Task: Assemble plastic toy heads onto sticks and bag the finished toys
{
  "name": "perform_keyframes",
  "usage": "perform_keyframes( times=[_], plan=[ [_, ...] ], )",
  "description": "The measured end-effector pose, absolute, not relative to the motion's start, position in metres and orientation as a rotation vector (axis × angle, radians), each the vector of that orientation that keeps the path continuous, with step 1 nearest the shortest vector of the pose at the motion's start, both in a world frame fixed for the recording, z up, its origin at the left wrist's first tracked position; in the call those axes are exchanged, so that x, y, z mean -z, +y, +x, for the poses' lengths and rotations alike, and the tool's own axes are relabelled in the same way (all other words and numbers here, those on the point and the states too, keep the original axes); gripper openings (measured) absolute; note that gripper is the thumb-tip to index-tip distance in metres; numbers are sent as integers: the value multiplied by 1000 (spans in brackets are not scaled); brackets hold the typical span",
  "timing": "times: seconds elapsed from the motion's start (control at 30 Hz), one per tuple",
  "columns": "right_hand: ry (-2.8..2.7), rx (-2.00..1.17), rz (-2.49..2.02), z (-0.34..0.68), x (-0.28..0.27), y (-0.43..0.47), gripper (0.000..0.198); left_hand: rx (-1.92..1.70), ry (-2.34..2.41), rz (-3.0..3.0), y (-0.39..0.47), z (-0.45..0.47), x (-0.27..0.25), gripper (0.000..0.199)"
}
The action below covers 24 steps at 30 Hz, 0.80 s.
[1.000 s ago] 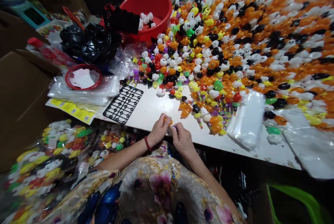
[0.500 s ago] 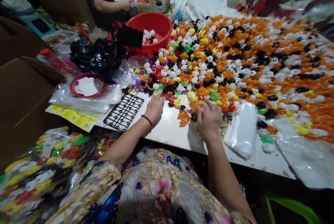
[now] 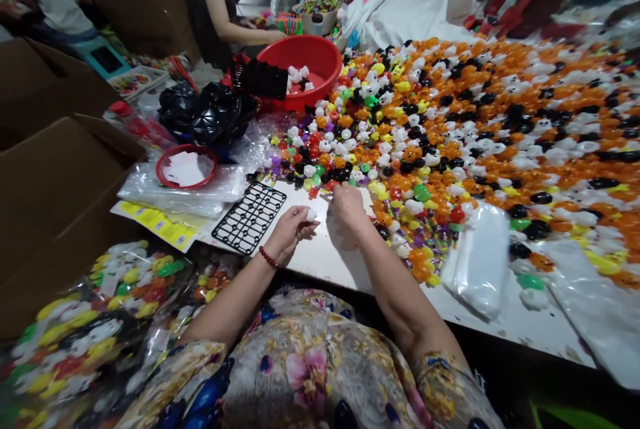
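where both hands lay spread half a second ago, left hand (image 3: 291, 228) now pinching a white toy (image 3: 312, 214), right hand (image 3: 346, 202) curled, contents unclear

Overhead light is bright and even on the white worktop (image 3: 310, 262). Surroundings are dim. Edges show wide-angle bending and blur; centre sharp.

A small white plastic toy piece (image 3: 312, 214) is pinched at the fingertips of the left hand (image 3: 291, 229), held just above the white table (image 3: 320, 249) near its front edge; its exact shape cannot be made out. The right hand (image 3: 347, 205) is laid at the near edge of the heap of small plastic toys (image 3: 450, 136), its fingers among red, black and white pieces. The heap is made up mostly of orange, white and black pieces, with yellow, green, red and purple ones mixed in.
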State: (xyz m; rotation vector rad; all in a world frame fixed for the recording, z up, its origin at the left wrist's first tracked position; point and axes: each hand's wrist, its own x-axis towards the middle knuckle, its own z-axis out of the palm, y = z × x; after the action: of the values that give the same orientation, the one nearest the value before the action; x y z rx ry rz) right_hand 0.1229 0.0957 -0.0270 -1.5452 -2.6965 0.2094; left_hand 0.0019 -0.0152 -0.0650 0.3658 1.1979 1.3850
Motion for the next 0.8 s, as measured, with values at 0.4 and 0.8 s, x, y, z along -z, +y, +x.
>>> perform_keyframes(
  times=[0.4, 0.8],
  plan=[
    [-1305, -1442, -1165, 182, 32, 1, 33, -1327, 920, 355, -40, 24, 58, 32],
    [-1313, -1556, -1291, 205, 19, -9, 36, -1161, 1191, 887, -50, 43, 51, 38]
  ],
)
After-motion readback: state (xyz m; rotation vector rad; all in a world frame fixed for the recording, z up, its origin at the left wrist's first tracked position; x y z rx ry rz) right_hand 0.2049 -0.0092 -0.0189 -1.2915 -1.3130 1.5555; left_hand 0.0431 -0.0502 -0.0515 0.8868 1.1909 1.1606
